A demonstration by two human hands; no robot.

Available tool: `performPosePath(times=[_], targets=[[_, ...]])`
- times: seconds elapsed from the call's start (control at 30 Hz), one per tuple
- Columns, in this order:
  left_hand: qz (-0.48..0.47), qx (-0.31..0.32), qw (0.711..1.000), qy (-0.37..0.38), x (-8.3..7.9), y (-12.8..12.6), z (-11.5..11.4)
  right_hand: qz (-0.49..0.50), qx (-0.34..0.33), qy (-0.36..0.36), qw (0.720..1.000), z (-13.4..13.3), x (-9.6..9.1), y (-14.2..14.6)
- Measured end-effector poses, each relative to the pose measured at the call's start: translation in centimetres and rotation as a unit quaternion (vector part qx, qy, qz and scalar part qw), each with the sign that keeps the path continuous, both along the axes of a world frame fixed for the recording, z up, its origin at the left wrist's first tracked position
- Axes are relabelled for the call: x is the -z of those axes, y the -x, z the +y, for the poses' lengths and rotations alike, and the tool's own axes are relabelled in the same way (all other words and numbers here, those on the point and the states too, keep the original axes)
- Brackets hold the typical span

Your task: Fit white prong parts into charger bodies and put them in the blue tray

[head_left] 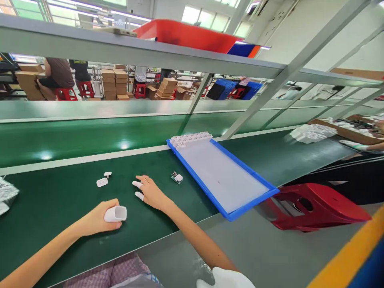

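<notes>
Curled around a white plastic tube [115, 213], the person's left hand [97, 219] holds it firmly near the front edge of the green worktop [60, 200], open end facing right. The right hand [151, 193] holds nothing: it lies open, fingers spread, with white finger cots [137, 184] on two fingertips. A small circuit board [177, 177] sits near those fingers, not touching them. Two small white pieces [102, 182] lie to the left of the right hand, toward the worktop's back edge. Right of the board, a blue tray [243, 165] lined with a white sheet sits at an angle, one corner past the front edge, with a row of white parts [190, 139] along its far end. A foil bag [6, 194] lies at the worktop's left side. Farther right, a co-worker's gloved hand [355, 145] reaches in beyond a heap of white pieces [312, 133], and a red stool [315, 206] lies on its side past the front edge.
</notes>
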State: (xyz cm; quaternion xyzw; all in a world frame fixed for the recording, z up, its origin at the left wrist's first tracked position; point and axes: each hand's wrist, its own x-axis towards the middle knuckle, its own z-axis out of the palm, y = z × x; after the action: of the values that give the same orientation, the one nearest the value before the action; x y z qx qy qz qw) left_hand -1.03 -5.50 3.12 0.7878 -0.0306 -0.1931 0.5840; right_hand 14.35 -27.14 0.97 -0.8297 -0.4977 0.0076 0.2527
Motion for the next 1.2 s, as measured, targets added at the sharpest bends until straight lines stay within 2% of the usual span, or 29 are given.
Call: performPosePath(times=[0.1,0.17,0.27,0.33,0.43,0.53,0.6,0.67,0.73,0.8,0.93,1.0,1.07,1.13,1.2], targets=[[-0.094,-0.080,0.983,-0.134,0.1,0.1,1.5,-0.045,0.071,0.017,0.996,-1.3,0.3,-1.4],[-0.125,-0.118,0.972,-0.161,0.4,0.3,2.3,-0.039,0.155,0.016,0.987,-4.0,-0.2,-2.8],[-0.163,-0.129,0.969,-0.132,1.0,1.0,3.0,-0.014,0.239,0.085,0.967,-8.7,-0.2,-4.7],[-0.182,-0.124,0.971,-0.095,1.2,1.4,3.1,0.020,0.248,0.111,0.962,-10.9,0.5,-5.1],[-0.214,-0.127,0.966,-0.068,1.4,1.9,3.0,0.009,0.272,0.144,0.951,-11.9,1.4,-4.6],[-0.274,-0.152,0.947,-0.072,1.5,2.1,2.9,-0.039,0.347,0.218,0.911,-11.8,1.4,-3.7],[-0.303,-0.167,0.935,-0.073,1.5,2.1,2.8,-0.053,0.373,0.238,0.895,-12.2,1.1,-3.6],[-0.305,-0.175,0.934,-0.068,1.4,2.1,2.8,-0.057,0.332,0.232,0.912,-13.0,0.8,-3.9],[-0.294,-0.179,0.937,-0.064,1.2,2.1,2.8,-0.040,0.256,0.228,0.939,-14.1,0.6,-4.4],[-0.297,-0.176,0.937,-0.059,1.1,2.1,2.8,-0.015,0.209,0.236,0.949,-14.9,0.6,-4.8],[-0.337,-0.167,0.926,-0.039,1.2,2.1,2.8,-0.037,0.250,0.279,0.926,-15.1,0.3,-4.4],[-0.360,-0.163,0.918,-0.040,1.2,2.0,2.9,-0.067,0.266,0.277,0.921,-14.8,0.1,-4.1],[-0.377,-0.159,0.911,-0.049,1.2,2.0,3.0,-0.059,0.238,0.253,0.936,-14.5,-0.2,-4.1],[-0.384,-0.156,0.909,-0.055,0.9,2.1,3.2,-0.002,0.196,0.236,0.952,-14.3,-0.5,-4.4],[-0.386,-0.161,0.907,-0.055,0.6,2.1,3.3,0.058,0.189,0.230,0.953,-14.1,-0.9,-4.9]])
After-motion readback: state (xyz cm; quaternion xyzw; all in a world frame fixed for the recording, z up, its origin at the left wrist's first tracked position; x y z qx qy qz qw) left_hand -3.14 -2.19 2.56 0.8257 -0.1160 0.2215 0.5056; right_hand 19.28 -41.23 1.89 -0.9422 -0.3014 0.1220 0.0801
